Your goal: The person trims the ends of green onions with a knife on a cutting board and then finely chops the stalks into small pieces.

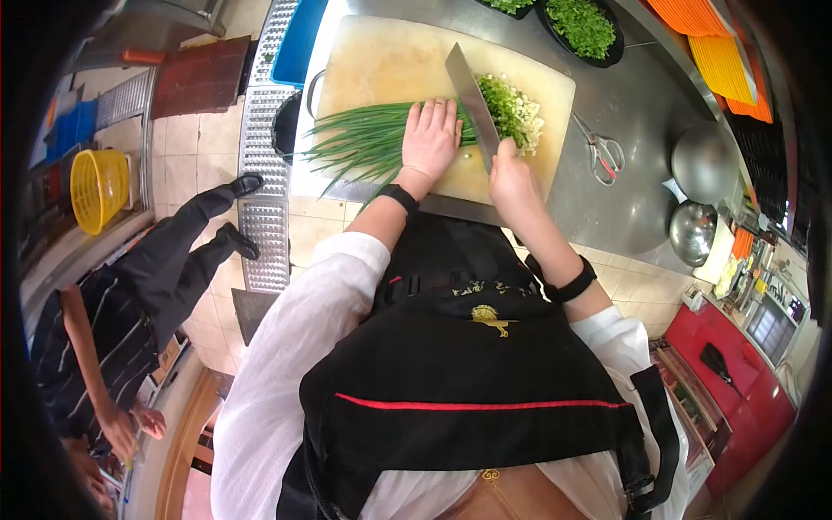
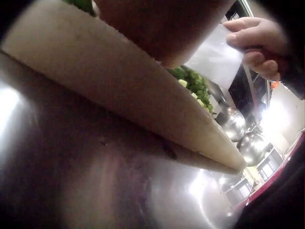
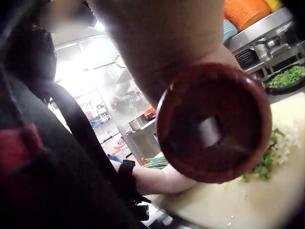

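Note:
A bunch of green onions (image 1: 360, 134) lies across the cutting board (image 1: 381, 61), its long leaves hanging over the left edge. My left hand (image 1: 432, 137) holds the bunch down, its fingers bent over the stalks close to the blade. In my right hand (image 1: 514, 184) I grip a cleaver (image 1: 472, 91) by its handle, the blade standing on edge between the bunch and the chopped green onions (image 1: 513, 113). The round wooden butt of the handle (image 3: 214, 157) fills the middle of the right wrist view. White and green pieces gather right of the blade.
Scissors (image 1: 601, 154) lie on the steel counter (image 1: 624, 104) right of the board. Black bowls of chopped greens (image 1: 582, 28) stand at the back. Two metal bowls (image 1: 704, 160) sit farther right. Another person (image 1: 113, 321) stands at the left, near a yellow basket (image 1: 100, 191).

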A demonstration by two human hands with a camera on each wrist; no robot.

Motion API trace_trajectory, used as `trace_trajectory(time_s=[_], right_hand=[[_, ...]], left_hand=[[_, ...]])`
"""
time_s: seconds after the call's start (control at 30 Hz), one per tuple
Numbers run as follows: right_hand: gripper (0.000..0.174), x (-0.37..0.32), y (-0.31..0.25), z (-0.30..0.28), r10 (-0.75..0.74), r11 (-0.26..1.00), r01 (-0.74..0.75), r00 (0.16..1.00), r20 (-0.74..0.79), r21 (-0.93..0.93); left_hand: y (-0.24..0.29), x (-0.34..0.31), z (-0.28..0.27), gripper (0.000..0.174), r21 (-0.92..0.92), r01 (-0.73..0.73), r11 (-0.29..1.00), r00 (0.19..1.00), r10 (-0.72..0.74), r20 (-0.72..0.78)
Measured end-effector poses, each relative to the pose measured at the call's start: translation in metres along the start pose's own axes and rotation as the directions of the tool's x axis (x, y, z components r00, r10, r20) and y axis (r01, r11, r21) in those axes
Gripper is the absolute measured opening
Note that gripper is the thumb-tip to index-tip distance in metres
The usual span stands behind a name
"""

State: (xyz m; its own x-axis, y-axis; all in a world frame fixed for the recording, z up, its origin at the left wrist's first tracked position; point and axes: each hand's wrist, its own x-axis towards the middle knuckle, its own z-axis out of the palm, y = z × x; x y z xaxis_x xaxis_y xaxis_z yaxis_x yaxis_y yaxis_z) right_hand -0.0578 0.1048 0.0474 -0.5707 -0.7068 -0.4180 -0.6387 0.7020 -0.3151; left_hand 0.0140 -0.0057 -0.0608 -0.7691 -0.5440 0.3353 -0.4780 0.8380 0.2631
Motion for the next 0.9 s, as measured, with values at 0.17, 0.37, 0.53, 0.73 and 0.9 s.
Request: trace_trajectory(time_s=[0.17, 0.37, 0.53, 0.73, 0.9], right_hand=[[0.016, 0.038, -0.006, 0.020, 0.027, 0.999, -0.026, 0.998, -0.056, 0.025], [0.017, 0.021, -0.010, -0.004, -0.015, 0.999, 0.021, 0.990, -0.142, 0.042], [0.015, -0.001, -0.008, -0.012, -0.037, 0.997, 0.043, 0.994, -0.100, 0.064], [0.016, -0.006, -0.005, -0.005, 0.000, 1.000, 0.000, 1.000, -0.023, 0.030], [0.016, 0.018, -0.002, 0.015, 0.014, 0.998, -0.012, 0.999, -0.040, 0.060]], left_hand=[[-0.002, 0.002, 0.000, 0.034, -0.010, -0.007, 1.000, 1.000, 0.007, 0.012], [0.001, -0.002, -0.001, 0.034, -0.068, 0.024, 0.997, 0.999, -0.026, -0.021], [0.000, 0.000, 0.001, 0.036, -0.050, 0.015, 0.999, 1.000, -0.016, -0.017], [0.000, -0.002, -0.001, 0.038, -0.061, 0.032, 0.998, 0.999, -0.033, -0.025], [-0.001, -0.001, 0.002, 0.037, -0.075, 0.039, 0.996, 0.999, -0.039, 0.002]])
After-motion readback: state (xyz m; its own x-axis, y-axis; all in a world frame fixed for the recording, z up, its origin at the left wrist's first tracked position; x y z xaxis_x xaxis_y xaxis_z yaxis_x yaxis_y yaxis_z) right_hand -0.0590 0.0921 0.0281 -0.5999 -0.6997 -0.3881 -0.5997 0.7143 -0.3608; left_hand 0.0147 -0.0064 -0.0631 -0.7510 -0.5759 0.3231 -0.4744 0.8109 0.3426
